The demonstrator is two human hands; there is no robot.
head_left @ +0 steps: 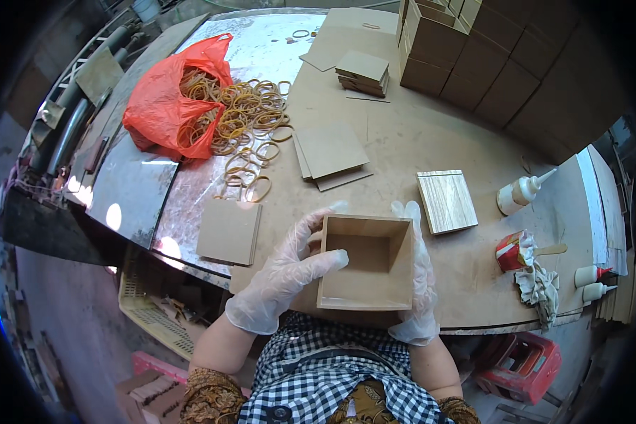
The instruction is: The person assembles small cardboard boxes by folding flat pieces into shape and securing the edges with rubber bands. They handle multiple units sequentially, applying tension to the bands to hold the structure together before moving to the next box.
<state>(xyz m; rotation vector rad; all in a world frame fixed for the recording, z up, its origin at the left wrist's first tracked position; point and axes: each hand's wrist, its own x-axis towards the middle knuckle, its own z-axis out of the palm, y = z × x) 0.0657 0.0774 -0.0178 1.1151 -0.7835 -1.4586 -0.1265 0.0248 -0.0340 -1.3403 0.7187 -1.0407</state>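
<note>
Both my hands wear thin clear gloves and hold an open, square brown board box [366,265] at the table's near edge. My left hand [290,272] grips its left wall, the thumb hooked over the rim into the box. Along the right wall lies my right hand [420,283], fingers stretched up past the far corner. The box is empty inside. A wood-grain square panel [446,201] lies just beyond the box to the right.
Brown square boards [330,152] [230,231] lie to the left, with rubber bands [251,113] spilling from a red plastic bag [166,106]. Finished boxes [473,49] are stacked at the back right. Glue bottles [521,192] [592,275] and a rag [537,283] sit right.
</note>
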